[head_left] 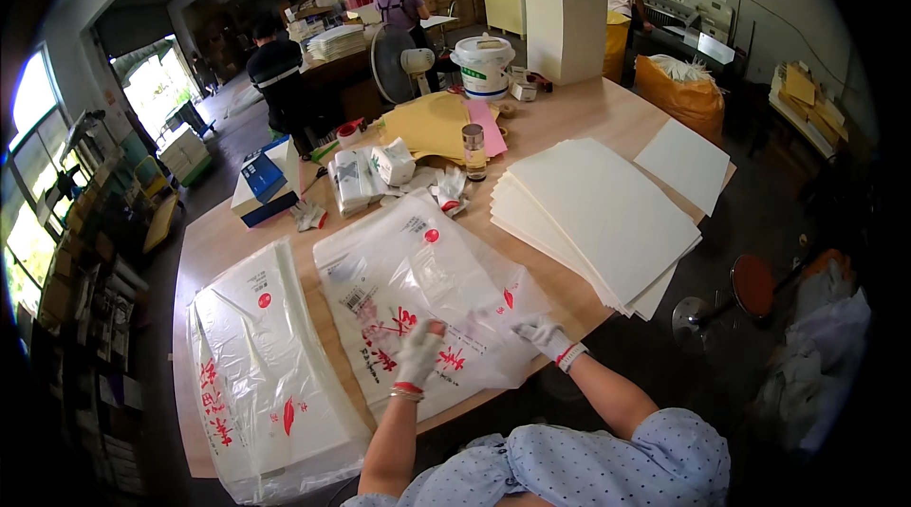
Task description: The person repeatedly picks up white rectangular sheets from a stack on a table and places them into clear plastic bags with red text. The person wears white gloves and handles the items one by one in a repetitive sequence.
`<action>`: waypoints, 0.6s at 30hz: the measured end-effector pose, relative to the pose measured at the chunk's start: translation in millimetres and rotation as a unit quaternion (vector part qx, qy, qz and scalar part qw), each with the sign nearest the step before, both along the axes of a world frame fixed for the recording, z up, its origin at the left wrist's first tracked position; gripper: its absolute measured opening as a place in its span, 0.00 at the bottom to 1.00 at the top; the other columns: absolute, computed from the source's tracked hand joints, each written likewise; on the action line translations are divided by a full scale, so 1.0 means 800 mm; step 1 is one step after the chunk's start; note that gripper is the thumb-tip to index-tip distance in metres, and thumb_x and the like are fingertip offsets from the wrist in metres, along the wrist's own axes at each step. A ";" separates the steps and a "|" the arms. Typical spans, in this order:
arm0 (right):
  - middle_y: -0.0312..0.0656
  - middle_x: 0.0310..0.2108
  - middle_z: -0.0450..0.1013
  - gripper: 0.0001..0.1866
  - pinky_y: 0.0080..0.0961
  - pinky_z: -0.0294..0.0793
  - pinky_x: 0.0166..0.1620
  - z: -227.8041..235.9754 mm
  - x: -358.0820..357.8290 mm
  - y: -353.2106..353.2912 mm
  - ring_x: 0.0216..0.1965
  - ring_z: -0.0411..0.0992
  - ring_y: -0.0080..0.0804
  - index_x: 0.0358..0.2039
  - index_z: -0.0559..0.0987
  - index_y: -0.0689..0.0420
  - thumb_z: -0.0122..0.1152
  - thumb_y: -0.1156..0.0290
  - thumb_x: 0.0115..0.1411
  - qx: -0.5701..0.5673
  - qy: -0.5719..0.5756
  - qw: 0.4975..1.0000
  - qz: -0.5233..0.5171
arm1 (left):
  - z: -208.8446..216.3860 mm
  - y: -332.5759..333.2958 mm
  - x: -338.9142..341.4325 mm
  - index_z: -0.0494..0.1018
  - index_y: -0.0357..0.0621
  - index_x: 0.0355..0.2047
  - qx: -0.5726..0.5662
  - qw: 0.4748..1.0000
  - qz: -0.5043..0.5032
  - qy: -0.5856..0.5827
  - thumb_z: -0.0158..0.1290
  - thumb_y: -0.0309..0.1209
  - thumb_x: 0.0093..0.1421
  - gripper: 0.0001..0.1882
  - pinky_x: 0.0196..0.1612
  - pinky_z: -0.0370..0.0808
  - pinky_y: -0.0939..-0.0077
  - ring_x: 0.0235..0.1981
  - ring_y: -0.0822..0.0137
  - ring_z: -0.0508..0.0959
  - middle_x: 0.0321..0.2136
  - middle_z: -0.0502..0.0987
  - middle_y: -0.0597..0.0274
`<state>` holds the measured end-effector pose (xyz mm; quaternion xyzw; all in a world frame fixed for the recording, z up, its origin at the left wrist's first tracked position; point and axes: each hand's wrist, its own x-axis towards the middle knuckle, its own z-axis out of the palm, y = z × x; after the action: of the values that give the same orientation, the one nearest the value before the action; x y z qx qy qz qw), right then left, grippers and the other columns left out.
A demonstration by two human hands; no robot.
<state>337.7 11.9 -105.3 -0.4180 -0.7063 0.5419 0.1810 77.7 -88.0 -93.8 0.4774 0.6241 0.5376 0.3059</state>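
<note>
A clear plastic bag (427, 246) with red and black print lies flat on the wooden table in front of me. My left hand (419, 355), in a white knit glove with a red cuff, is over its near part. Those fingers look curled together, with one bare fingertip showing; what they hold, if anything, is hidden. At the bag's near right edge, my right hand (543, 336) wears a matching glove and pinches the plastic. Left of this bag lies a pile of similar printed bags (251, 317). A stack of white sheets (607, 218) is fanned out to the right.
Farther back on the table (213, 246) are a blue-and-white box (266, 180), wrapped white packs (356, 175), loose gloves (448, 186), a bottle (474, 154), yellow paper (427, 123), a bucket (484, 71) and a fan (391, 68). A red stool (752, 286) stands right. Several people work beyond.
</note>
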 end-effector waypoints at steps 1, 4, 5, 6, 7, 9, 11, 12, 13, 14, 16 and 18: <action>0.40 0.35 0.77 0.11 0.25 0.72 0.34 -0.042 -0.003 0.013 0.27 0.72 0.25 0.38 0.80 0.56 0.53 0.69 0.57 -0.044 0.092 0.995 0.000 | -0.007 0.013 0.035 0.71 0.40 0.29 -0.042 0.995 -0.043 0.077 0.43 0.31 0.58 0.09 0.36 0.72 0.74 0.29 0.68 0.75 0.24 0.75 0.60; 0.40 0.32 0.77 0.08 0.25 0.71 0.32 -0.126 -0.022 0.037 0.25 0.71 0.27 0.32 0.81 0.59 0.57 0.70 0.54 -0.075 0.200 0.976 -0.042 | 0.011 0.034 0.089 0.72 0.43 0.30 -0.160 0.975 -0.122 0.096 0.44 0.29 0.56 0.07 0.38 0.72 0.68 0.29 0.65 0.75 0.26 0.75 0.60; 0.40 0.31 0.77 0.08 0.27 0.71 0.32 -0.133 -0.016 0.042 0.25 0.71 0.29 0.30 0.80 0.59 0.58 0.70 0.53 -0.006 0.165 0.986 -0.039 | 0.022 0.039 0.096 0.72 0.44 0.30 -0.196 0.968 -0.143 0.066 0.44 0.29 0.56 0.07 0.38 0.73 0.66 0.29 0.64 0.75 0.26 0.75 0.60; 0.40 0.30 0.77 0.07 0.28 0.71 0.32 -0.140 -0.007 0.045 0.24 0.71 0.30 0.29 0.80 0.60 0.59 0.70 0.52 0.062 0.126 0.989 -0.041 | 0.006 0.047 0.087 0.71 0.45 0.29 -0.159 0.972 -0.109 -0.133 0.44 0.29 0.56 0.06 0.37 0.73 0.67 0.29 0.65 0.74 0.26 0.75 0.60; 0.41 0.31 0.76 0.06 0.31 0.71 0.32 -0.113 0.002 0.044 0.24 0.70 0.32 0.28 0.79 0.60 0.60 0.71 0.51 0.187 0.048 0.981 0.002 | -0.026 0.051 0.049 0.71 0.46 0.28 -0.113 0.938 -0.051 -0.325 0.44 0.28 0.57 0.06 0.36 0.74 0.69 0.28 0.66 0.74 0.27 0.75 0.60; 0.42 0.28 0.74 0.08 0.33 0.70 0.34 -0.069 0.044 0.036 0.26 0.70 0.36 0.28 0.77 0.59 0.62 0.68 0.49 0.266 -0.112 0.957 -0.010 | -0.044 0.048 -0.005 0.70 0.47 0.28 -0.011 0.838 0.020 -0.545 0.43 0.27 0.58 0.05 0.33 0.75 0.72 0.28 0.68 0.74 0.27 0.75 0.60; 0.43 0.23 0.71 0.13 0.31 0.69 0.39 -0.034 0.081 0.027 0.31 0.71 0.39 0.27 0.76 0.58 0.65 0.62 0.47 0.173 -0.266 0.944 -0.088 | -0.032 0.048 -0.039 0.68 0.48 0.28 0.096 0.772 0.063 -0.625 0.43 0.25 0.58 0.05 0.30 0.75 0.77 0.27 0.71 0.73 0.28 0.75 0.61; 0.44 0.24 0.71 0.13 0.31 0.69 0.39 -0.016 0.069 0.016 0.32 0.70 0.40 0.28 0.75 0.58 0.64 0.64 0.47 0.312 -0.131 0.934 -0.112 | -0.028 0.048 -0.038 0.68 0.47 0.28 0.060 0.814 0.079 -0.572 0.44 0.24 0.57 0.04 0.29 0.74 0.80 0.26 0.72 0.73 0.28 0.75 0.61; 0.45 0.26 0.72 0.12 0.32 0.69 0.38 0.017 0.040 0.001 0.32 0.70 0.41 0.30 0.74 0.58 0.63 0.65 0.48 0.443 0.005 0.886 -0.138 | -0.012 0.053 -0.025 0.67 0.46 0.28 0.024 0.851 0.088 -0.518 0.44 0.22 0.57 0.04 0.29 0.74 0.82 0.26 0.74 0.72 0.28 0.75 0.61; 0.45 0.27 0.72 0.11 0.32 0.69 0.39 0.015 0.009 -0.002 0.32 0.70 0.40 0.30 0.74 0.58 0.61 0.66 0.49 0.424 0.066 0.897 -0.102 | -0.004 0.056 -0.013 0.67 0.45 0.29 -0.017 0.884 0.098 -0.458 0.44 0.21 0.56 0.05 0.28 0.73 0.84 0.25 0.75 0.72 0.28 0.75 0.62; 0.44 0.29 0.72 0.08 0.32 0.69 0.39 -0.026 -0.065 0.004 0.32 0.70 0.40 0.31 0.73 0.58 0.57 0.68 0.52 0.319 0.070 0.945 -0.029 | 0.008 0.066 0.003 0.66 0.44 0.36 -0.047 0.924 0.000 -0.381 0.46 0.19 0.55 0.09 0.31 0.74 0.83 0.28 0.75 0.73 0.34 0.75 0.56; 0.44 0.30 0.72 0.06 0.32 0.69 0.39 -0.062 -0.115 0.022 0.32 0.71 0.39 0.32 0.73 0.58 0.54 0.70 0.55 0.271 0.051 0.961 0.006 | 0.076 0.067 0.038 0.65 0.43 0.41 -0.072 0.970 -0.011 -0.234 0.46 0.19 0.55 0.13 0.33 0.73 0.84 0.32 0.74 0.74 0.37 0.74 0.54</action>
<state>245.4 29.7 -154.5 -0.3209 -0.8188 0.3520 0.3205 107.8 -34.6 -32.8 0.3216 0.5671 0.5848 0.4826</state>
